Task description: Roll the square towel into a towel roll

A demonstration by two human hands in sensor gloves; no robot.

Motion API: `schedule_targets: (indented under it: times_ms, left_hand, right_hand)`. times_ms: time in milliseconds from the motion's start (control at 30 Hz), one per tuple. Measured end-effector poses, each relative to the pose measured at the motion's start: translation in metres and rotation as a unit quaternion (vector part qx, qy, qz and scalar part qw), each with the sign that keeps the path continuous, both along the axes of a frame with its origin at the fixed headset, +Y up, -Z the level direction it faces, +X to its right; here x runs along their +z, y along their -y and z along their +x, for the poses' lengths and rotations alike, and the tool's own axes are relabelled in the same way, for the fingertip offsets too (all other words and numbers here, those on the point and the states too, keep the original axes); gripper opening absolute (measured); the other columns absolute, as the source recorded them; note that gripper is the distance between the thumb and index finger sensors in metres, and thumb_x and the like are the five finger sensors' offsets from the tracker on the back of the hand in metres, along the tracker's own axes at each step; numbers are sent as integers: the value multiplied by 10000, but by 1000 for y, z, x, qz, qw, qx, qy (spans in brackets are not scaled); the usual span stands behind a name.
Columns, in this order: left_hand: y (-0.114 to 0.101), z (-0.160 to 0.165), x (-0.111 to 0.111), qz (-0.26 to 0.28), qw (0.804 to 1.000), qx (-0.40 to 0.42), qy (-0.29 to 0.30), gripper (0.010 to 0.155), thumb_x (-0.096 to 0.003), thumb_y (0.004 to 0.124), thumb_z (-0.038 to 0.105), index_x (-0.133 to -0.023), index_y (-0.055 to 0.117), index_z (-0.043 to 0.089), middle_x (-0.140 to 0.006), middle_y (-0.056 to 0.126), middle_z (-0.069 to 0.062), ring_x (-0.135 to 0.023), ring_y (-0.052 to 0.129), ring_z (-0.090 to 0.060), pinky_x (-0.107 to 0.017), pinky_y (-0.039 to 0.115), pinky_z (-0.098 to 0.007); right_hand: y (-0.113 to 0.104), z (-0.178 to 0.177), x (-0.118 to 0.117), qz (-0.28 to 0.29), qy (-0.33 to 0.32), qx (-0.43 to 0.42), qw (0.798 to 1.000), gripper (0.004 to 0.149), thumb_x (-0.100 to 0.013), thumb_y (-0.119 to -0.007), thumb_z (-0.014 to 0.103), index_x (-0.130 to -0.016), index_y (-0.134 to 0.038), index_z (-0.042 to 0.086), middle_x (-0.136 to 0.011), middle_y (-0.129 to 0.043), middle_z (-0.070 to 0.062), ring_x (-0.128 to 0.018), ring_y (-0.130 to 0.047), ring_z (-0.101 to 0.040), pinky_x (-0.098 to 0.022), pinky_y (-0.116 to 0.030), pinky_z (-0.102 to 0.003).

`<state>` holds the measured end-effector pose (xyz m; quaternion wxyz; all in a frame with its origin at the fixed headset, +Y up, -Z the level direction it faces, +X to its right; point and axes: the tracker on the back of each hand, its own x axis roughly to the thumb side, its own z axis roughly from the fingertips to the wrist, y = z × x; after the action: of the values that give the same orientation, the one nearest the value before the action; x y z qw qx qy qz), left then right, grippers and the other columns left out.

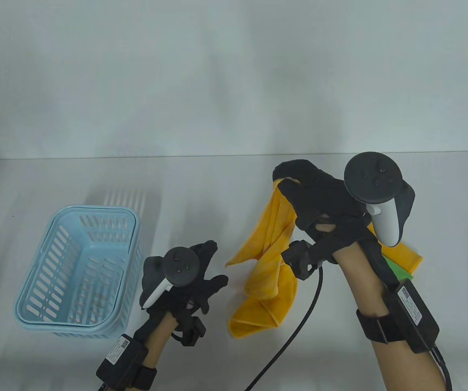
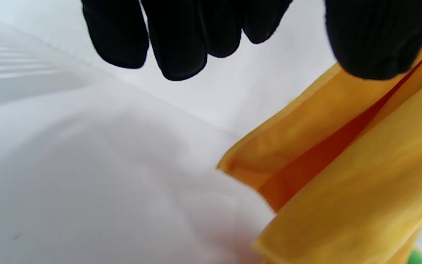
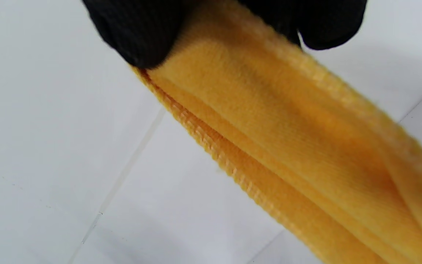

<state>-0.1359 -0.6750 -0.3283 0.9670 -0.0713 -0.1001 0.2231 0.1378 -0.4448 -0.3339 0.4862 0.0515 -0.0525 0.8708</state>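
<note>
A yellow towel (image 1: pixel 272 252) hangs crumpled from my right hand (image 1: pixel 295 179), which pinches its top corner high above the table; the lower folds rest on the table. In the right wrist view the towel (image 3: pixel 288 139) runs down from between the black gloved fingertips (image 3: pixel 137 33). My left hand (image 1: pixel 209 269) hovers just left of the hanging towel with fingers spread and holds nothing. In the left wrist view the towel (image 2: pixel 343 176) fills the right side, and the gloved fingers (image 2: pixel 181 40) hang free above the table.
A light blue slotted plastic basket (image 1: pixel 34 285) stands at the left of the white table. A green cloth (image 1: pixel 398 271) peeks out beneath my right forearm, beside more yellow cloth. A black cable (image 1: pixel 299 330) trails across the table near the front.
</note>
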Motion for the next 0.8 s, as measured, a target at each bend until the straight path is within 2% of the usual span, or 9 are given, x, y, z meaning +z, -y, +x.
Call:
schedule_targets:
  times_ms: [133,233,367,467,633,800]
  left_hand:
    - [22,20,1,-24,994,-102,14,939,-291,812,633,-1056,471,208,-1062,559,-59,-896,789,-287,-687,681,-538]
    - [24,26,1,-25,993,-115,5,786,-316,830,569,-976,565,234,-991,641,-26,-831,842,-262,-668,706,-525]
    - [26,26,2,-47,994,-100,21,555,-358,837,478,-859,710,278,-886,777,22,-721,936,-223,-635,751,-513]
    - [26,25,2,-51,995,-87,20,452,-383,831,407,-816,764,297,-848,825,41,-684,966,-209,-628,763,-506]
    - [17,18,2,-37,998,-59,8,445,-390,821,406,-819,761,304,-856,822,46,-698,965,-208,-634,760,-503]
    - [-4,-2,3,-9,999,18,-41,442,-395,816,410,-820,760,304,-864,816,43,-707,959,-215,-635,756,-506]
  right_hand:
    - [-1,-5,2,0,-4,6,1000,373,-381,-806,369,-754,-817,368,-597,-931,26,-612,-923,-258,-588,-705,-547]
    - [-1,-8,2,-2,-7,4,1000,373,-381,-806,369,-754,-817,367,-596,-933,24,-613,-923,-259,-587,-705,-548]
    - [-2,-8,2,-2,-9,3,1000,372,-381,-807,368,-753,-819,365,-597,-932,24,-614,-923,-260,-587,-704,-548]
    - [-3,-7,1,-3,-7,3,1000,373,-382,-807,367,-754,-819,364,-596,-933,23,-612,-923,-262,-587,-704,-549]
    - [-2,3,-1,-3,14,7,1000,373,-383,-807,368,-756,-818,360,-597,-933,21,-613,-922,-264,-587,-702,-551]
    - [1,24,-8,-6,56,25,998,373,-384,-808,368,-756,-819,356,-597,-935,18,-613,-923,-267,-587,-702,-552]
